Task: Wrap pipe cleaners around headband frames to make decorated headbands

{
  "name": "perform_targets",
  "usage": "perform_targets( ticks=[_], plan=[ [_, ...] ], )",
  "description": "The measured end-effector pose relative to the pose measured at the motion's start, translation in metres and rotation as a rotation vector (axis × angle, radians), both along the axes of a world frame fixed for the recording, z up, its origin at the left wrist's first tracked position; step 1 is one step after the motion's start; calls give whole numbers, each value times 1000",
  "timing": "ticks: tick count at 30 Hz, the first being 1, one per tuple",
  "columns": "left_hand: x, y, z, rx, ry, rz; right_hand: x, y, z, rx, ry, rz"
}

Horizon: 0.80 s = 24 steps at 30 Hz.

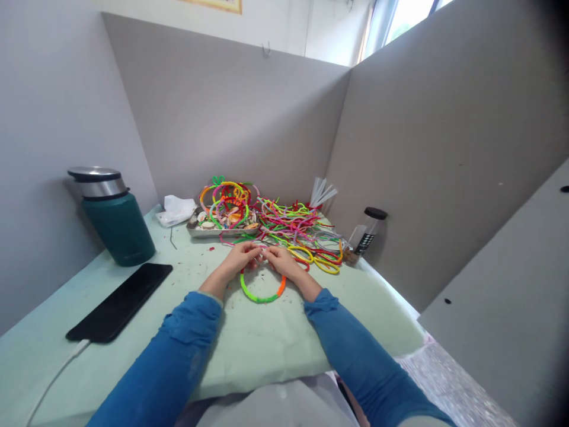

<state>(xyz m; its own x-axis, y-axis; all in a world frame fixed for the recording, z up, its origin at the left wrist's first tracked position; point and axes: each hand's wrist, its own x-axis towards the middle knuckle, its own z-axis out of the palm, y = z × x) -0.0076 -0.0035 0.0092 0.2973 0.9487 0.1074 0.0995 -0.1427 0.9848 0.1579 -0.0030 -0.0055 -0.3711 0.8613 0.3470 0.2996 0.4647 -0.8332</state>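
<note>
My left hand (240, 257) and my right hand (281, 261) meet over a ring of pipe cleaner (262, 295) that is green with an orange stretch on its right. Both hands pinch the ring's far side, fingers closed together. The ring lies on the pale green table (267, 338) between my wrists. Blue sleeves cover both forearms.
A heap of coloured pipe cleaners (302, 234) lies behind my hands, beside a metal tray (222, 228) with rings and bits. A green flask (116, 219) and a black phone (122, 299) on a cable sit left. A small dark-lidded jar (367, 236) stands right. Grey partitions enclose the desk.
</note>
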Motion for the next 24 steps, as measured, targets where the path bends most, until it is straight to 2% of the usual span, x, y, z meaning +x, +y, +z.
perform_targets(
  ticks=[24],
  plan=[
    [0, -1, 1, 37, 98, -11, -1, 1, -2, 47, -68, -36]
  ],
)
